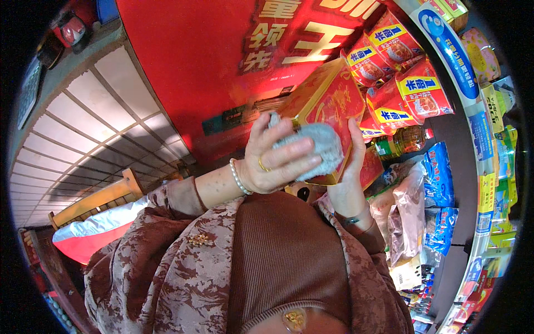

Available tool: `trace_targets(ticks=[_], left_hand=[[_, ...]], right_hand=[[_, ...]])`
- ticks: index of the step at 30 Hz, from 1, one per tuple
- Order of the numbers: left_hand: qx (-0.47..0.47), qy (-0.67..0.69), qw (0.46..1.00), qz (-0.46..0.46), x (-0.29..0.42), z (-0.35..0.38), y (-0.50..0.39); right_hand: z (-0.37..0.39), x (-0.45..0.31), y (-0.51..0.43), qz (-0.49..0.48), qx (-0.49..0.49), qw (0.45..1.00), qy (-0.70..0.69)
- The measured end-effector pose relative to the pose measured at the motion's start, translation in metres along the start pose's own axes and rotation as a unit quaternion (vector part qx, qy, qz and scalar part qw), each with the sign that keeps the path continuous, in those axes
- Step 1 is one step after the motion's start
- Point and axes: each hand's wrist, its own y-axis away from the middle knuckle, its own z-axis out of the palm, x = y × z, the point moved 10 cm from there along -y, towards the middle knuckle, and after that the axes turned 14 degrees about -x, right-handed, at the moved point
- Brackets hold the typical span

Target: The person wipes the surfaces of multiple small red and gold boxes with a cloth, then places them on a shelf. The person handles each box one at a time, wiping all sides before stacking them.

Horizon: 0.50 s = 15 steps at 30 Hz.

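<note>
In front of my chest I hold up a red-and-gold carton (333,100) with gold writing on it, tilted. Bunched under the fingers of my left hand (271,158) is a pale grey-blue cloth (321,146), which lies against the carton's near end. That hand wears a ring and a bead bracelet. Along the carton's right side, my right hand (350,171) grips it with the thumb raised against its face. The fingers of my right hand are mostly hidden behind the carton.
Red instant-noodle tubs (392,112) are stacked just beyond my right hand, by a bottle of oil (402,142) and blue packets (438,175). A curved shelf edge (475,137) runs down the right. A red printed panel (200,75) stands ahead; a wooden chair (100,196) is at left.
</note>
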Motion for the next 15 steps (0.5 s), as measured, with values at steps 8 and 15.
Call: trace_targets(ticks=[8,15], left_hand=[[-0.045,-0.007,0.982,0.181,0.036,0.017,0.018],[-0.202,0.139,0.952,0.184,0.019,0.004,0.010]], right_hand=[[0.018,-0.003,-0.010,0.006,-0.029,0.999,-0.012],[-0.007,-0.014,-0.001,-0.026,0.023,0.998,0.058]])
